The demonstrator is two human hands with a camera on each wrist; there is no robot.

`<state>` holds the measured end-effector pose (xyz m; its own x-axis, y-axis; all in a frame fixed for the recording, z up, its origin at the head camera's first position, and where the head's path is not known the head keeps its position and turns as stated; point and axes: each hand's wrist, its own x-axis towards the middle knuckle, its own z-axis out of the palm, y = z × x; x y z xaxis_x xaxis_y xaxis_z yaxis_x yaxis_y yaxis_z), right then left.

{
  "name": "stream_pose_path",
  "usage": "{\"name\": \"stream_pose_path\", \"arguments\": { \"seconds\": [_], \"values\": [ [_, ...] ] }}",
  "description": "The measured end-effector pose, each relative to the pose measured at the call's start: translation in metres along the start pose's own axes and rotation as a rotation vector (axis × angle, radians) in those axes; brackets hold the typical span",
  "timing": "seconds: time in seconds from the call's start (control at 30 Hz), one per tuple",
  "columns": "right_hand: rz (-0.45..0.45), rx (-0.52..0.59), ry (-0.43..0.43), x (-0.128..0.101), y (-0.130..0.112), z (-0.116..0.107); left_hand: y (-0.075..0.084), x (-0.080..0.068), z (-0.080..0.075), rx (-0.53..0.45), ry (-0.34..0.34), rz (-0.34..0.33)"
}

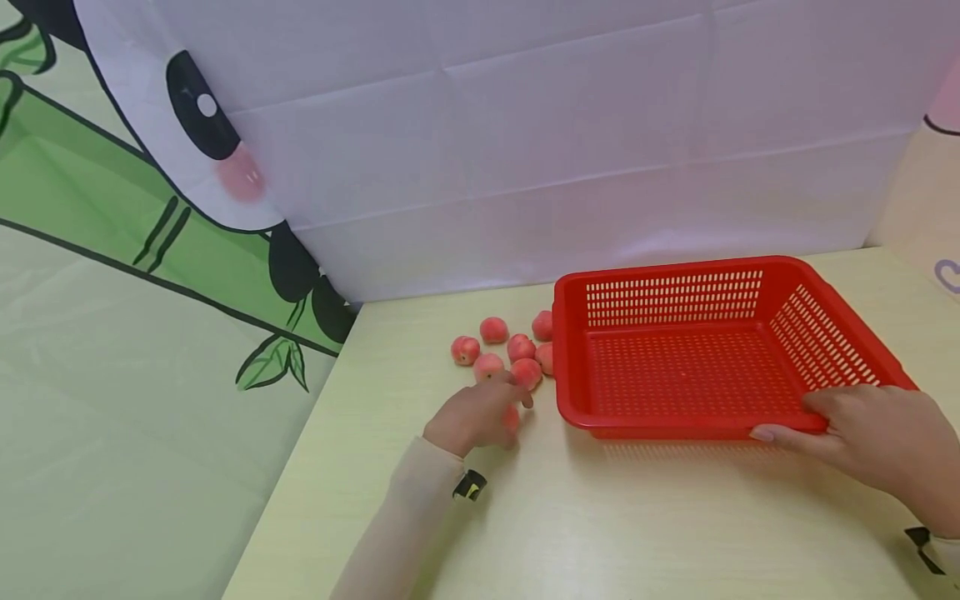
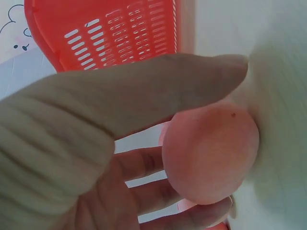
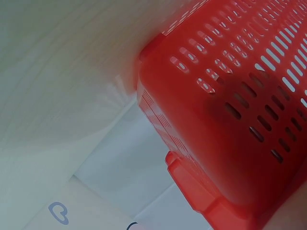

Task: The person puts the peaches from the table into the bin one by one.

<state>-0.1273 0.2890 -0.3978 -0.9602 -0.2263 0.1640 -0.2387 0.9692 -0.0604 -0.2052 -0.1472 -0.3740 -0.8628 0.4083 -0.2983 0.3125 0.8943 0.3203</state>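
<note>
The left hand (image 1: 474, 417) curls its grip around one peach (image 2: 210, 153), thumb above and fingers (image 2: 144, 167) beneath, low over the tabletop (image 1: 600, 517) just left of the red basket (image 1: 847, 350). The right hand (image 1: 873, 437) grips the basket's near right rim, thumb along the outer edge and fingers over it. Six more peaches (image 1: 507, 350) lie clustered on the tabletop just beyond the left hand, the nearest two touching the basket's left wall. A white cloth (image 1: 562, 125) hangs behind, beside a panda-and-bamboo print (image 1: 112, 208).
</note>
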Motion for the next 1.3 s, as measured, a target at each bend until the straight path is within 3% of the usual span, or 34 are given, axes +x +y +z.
{"name": "stream_pose_path", "arguments": {
  "seconds": [0.27,0.63,0.93,1.3],
  "values": [
    [0.002,-0.007,0.004,0.001,0.001,0.0,-0.002,0.002,0.002,0.089,-0.017,0.027],
    [-0.003,-0.002,0.016,0.001,0.002,0.001,-0.002,0.003,0.003,0.128,-0.015,0.042],
    [-0.005,-0.009,0.024,0.001,0.003,0.001,0.001,-0.001,-0.003,0.047,0.011,0.0],
    [-0.027,0.005,0.058,-0.002,0.001,0.002,-0.001,-0.007,-0.013,0.021,0.062,0.034]
  ]
}}
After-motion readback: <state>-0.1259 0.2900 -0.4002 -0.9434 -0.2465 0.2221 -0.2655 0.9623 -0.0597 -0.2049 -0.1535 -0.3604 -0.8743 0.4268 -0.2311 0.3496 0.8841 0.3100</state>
